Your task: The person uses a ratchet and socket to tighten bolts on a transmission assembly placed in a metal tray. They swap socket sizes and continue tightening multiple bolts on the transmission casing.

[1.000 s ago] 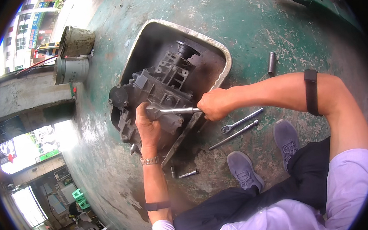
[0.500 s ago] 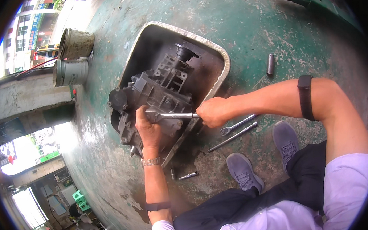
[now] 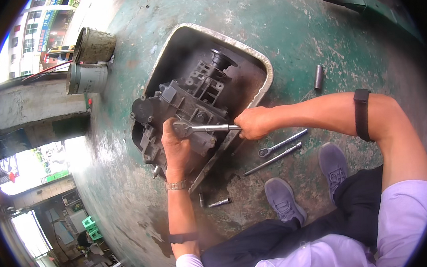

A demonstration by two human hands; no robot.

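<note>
A dark metal gearbox lies in a large shallow tub with a pale, worn rim. Across its near part runs a chrome ratchet wrench, roughly level in the head view. My left hand is closed around the ratchet's head, thumb on top; whatever the head sits on is hidden beneath. My right hand is wrapped round the handle's end, over the tub's near right edge. A round flange stands at the gearbox's far end, and a round cover at its left.
On the floor by my shoes lie another ratchet and a long bar. A small socket and short extension lie nearer. A long socket is at right, two buckets far left, a green metal arm far right.
The right hand has swung the ratchet's handle end slightly away from me. My left hand stays on the head. The whole view has shifted a little.
</note>
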